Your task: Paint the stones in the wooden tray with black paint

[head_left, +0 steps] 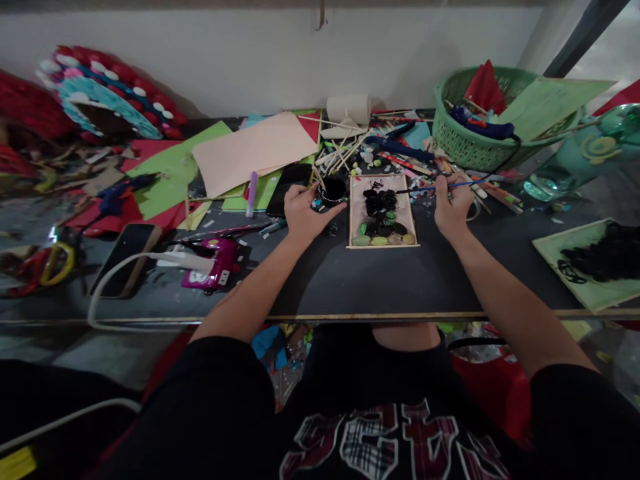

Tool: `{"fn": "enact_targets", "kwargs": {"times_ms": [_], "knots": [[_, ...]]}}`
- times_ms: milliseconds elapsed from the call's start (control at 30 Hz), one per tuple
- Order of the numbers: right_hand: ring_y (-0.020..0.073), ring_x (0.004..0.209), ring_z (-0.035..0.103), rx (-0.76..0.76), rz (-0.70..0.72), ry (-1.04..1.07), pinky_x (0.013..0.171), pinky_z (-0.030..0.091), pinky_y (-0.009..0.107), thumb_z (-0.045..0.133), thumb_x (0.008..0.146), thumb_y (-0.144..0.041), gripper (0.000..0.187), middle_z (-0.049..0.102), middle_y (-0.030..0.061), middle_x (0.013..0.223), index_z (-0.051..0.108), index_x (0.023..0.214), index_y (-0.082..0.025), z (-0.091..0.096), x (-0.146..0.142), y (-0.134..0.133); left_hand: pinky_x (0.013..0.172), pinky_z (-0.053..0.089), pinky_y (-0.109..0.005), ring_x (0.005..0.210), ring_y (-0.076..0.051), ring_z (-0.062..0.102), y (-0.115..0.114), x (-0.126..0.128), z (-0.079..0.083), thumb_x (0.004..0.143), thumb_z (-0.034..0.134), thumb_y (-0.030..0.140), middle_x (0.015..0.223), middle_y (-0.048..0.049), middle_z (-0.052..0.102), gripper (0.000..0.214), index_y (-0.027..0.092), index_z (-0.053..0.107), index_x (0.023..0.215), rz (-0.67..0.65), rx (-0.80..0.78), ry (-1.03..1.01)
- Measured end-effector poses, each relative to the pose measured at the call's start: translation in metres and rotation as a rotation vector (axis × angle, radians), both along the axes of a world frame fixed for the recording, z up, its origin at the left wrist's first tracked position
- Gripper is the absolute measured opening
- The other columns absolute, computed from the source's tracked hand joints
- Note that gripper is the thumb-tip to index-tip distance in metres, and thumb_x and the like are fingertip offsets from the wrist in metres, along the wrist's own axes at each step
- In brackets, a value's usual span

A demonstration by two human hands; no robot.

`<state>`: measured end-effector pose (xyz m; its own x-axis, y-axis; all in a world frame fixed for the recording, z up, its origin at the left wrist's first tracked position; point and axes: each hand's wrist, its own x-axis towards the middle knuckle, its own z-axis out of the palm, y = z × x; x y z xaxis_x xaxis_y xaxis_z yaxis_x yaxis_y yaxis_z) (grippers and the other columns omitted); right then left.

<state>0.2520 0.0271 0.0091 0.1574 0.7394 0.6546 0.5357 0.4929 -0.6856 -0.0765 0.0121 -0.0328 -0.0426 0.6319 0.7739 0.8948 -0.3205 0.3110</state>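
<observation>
My left hand (303, 212) is closed around a small black paint pot (333, 191) on the dark table (350, 280). My right hand (453, 205) pinches a thin blue paintbrush (440, 188), whose tip points left over a small wooden tray (382, 211). Pebbles fill the tray: those at its middle are painted black, while green and tan ones lie along its near edge. The tray sits between my two hands.
Sheets of coloured paper (253, 153), wooden sticks (343, 147) and a white roll (349, 108) clutter the back. A green basket (475, 127) stands at the back right. A phone (127, 257), a pink device (215, 263) with a white cable and a green board (593, 263) lie nearby.
</observation>
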Motion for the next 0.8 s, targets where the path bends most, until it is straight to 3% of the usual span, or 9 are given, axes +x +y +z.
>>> {"fn": "enact_targets", "kwargs": {"times_ms": [433, 800], "knots": [[0.0148, 0.065, 0.059, -0.038, 0.181, -0.113, 0.068, 0.049, 0.034, 0.037, 0.1, -0.063, 0.05, 0.059, 0.0007, 0.068, 0.052, 0.073, -0.023, -0.0022, -0.0048, -0.0057, 0.079, 0.048, -0.041, 0.082, -0.025, 0.057, -0.0049, 0.0042, 0.008, 0.072, 0.064, 0.085, 0.071, -0.0038, 0.056, 0.067, 0.021, 0.068, 0.093, -0.075, -0.077, 0.014], [0.0161, 0.064, 0.053, 0.005, 0.126, -0.213, 0.068, 0.046, 0.036, 0.033, 0.1, -0.065, 0.053, 0.052, 0.0016, 0.067, 0.043, 0.067, -0.025, -0.0032, -0.0043, -0.0034, 0.075, 0.047, -0.038, 0.079, -0.024, 0.057, -0.0034, 0.003, 0.003, 0.074, 0.062, 0.085, 0.071, -0.0036, 0.056, 0.068, 0.02, 0.069, 0.093, -0.076, -0.022, 0.078]]}}
